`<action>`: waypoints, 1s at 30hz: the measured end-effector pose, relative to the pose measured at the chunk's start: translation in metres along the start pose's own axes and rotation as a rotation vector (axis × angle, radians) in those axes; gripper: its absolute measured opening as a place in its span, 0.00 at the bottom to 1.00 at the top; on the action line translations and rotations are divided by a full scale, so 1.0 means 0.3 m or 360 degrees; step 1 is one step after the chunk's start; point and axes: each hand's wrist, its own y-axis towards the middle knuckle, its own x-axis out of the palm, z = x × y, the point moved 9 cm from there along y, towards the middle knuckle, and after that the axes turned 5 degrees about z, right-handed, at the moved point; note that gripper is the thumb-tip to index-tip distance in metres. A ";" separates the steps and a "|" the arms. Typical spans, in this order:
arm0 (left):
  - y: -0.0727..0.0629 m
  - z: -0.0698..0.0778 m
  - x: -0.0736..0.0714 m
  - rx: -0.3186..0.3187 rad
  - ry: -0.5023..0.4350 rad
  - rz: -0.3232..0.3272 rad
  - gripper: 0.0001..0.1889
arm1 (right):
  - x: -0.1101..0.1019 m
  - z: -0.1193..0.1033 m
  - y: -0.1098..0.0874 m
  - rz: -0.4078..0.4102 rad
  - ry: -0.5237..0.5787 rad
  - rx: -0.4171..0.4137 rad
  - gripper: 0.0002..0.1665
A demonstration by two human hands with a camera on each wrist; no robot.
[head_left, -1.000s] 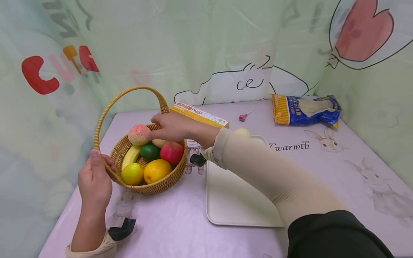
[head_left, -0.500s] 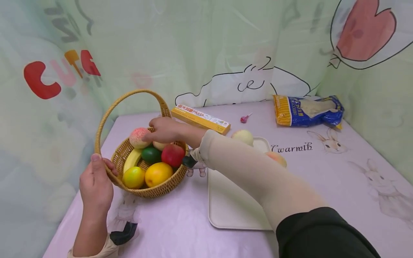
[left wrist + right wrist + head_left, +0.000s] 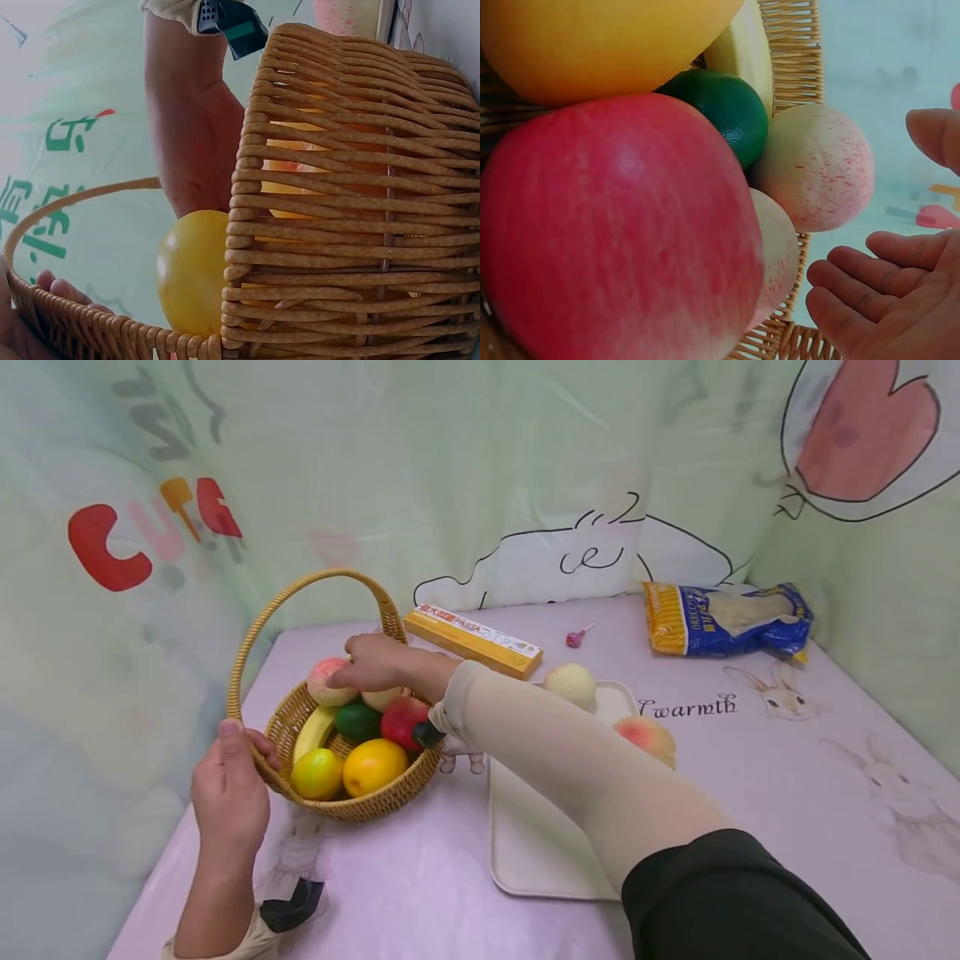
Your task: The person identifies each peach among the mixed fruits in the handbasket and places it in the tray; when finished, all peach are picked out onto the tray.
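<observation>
My left hand (image 3: 231,785) grips the wicker basket (image 3: 348,810) at the left foot of its arched handle (image 3: 242,672), thumb on the outside. Over the basket's far side, my right hand (image 3: 378,662) hovers beside a speckled pink peach (image 3: 326,681). In the right wrist view its fingers (image 3: 885,274) are extended and apart from that peach (image 3: 821,169). A second peach (image 3: 776,255) lies partly behind the red apple (image 3: 401,718). Also in the basket are a dark green fruit (image 3: 357,723), a banana (image 3: 313,732), an orange (image 3: 375,767) and a yellow-green round fruit (image 3: 317,774).
A cream tray (image 3: 555,852) lies right of the basket, partly under my right forearm. A pale peach (image 3: 570,685) and a red-blushed peach (image 3: 647,739) are at its far end. Behind are a pasta box (image 3: 472,639), a lollipop (image 3: 576,637) and a blue-yellow pasta bag (image 3: 727,620).
My right hand and arm have shifted slightly left relative to the basket, uncovering the two peaches by the tray. My left hand keeps its hold, and the whole view has drifted a little.
</observation>
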 end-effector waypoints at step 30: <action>0.001 0.011 0.004 0.0046 0.0017 -0.0001 0.28 | 0.092 -0.055 0.137 -0.0054 -0.0328 0.0026 0.23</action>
